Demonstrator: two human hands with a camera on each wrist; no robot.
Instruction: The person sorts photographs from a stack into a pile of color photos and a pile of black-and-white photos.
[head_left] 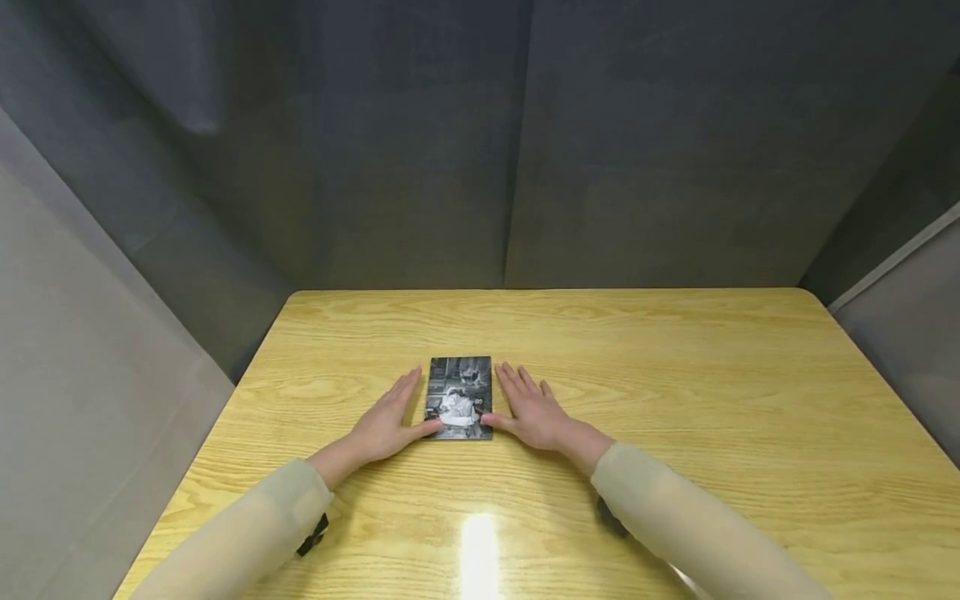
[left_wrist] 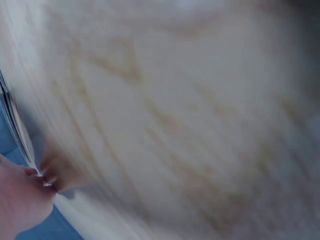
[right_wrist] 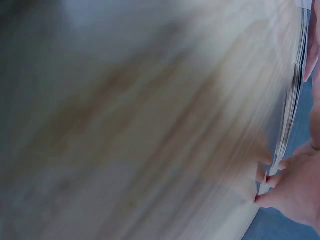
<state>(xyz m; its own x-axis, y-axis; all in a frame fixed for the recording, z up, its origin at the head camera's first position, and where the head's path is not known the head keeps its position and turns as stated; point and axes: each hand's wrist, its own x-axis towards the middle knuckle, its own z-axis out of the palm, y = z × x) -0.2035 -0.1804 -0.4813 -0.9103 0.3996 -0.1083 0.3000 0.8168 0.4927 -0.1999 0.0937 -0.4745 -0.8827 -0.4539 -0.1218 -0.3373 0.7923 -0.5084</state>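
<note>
A small upright stack of photo cards or pages, with a black-and-white picture of a figure in white on top, lies flat on the table. To its left is my left hand, fingers straight and spread, the thumb reaching the lower left corner. On the opposite side my right hand mirrors it, its thumb over the lower right edge. Thin layered edges of the stack show in the right wrist view beside the right fingers. The left wrist view shows the left fingers by the same layered edge.
The light wooden table has rounded far corners. A dark curtain hangs behind it, with grey panels at the sides. A bright glare patch lies near the front. Dark wrist devices sit under the pale sleeves.
</note>
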